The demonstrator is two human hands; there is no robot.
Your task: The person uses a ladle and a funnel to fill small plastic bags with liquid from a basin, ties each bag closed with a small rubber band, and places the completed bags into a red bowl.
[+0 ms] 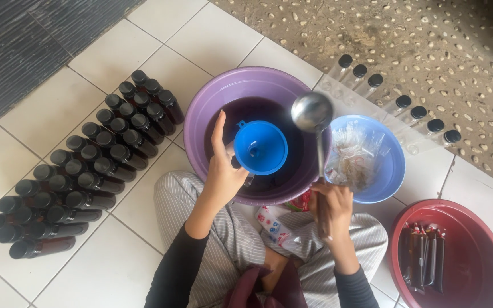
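My left hand [221, 171] holds a bottle topped with a blue funnel [259, 147] over a purple basin [212, 94] of dark liquid. The bottle itself is mostly hidden behind the hand and funnel. My right hand [332, 208] grips the handle of a metal ladle [312, 112], whose bowl is raised above the basin, just right of the funnel. I sit cross-legged in striped trousers on white floor tiles.
Several filled dark bottles with black caps [87, 171] lie in rows at left. A blue bowl [394, 165] holding clear plastic bits sits right of the basin. Empty clear capped bottles [400, 102] line the far right. A red basin [486, 245] holds dark sachets.
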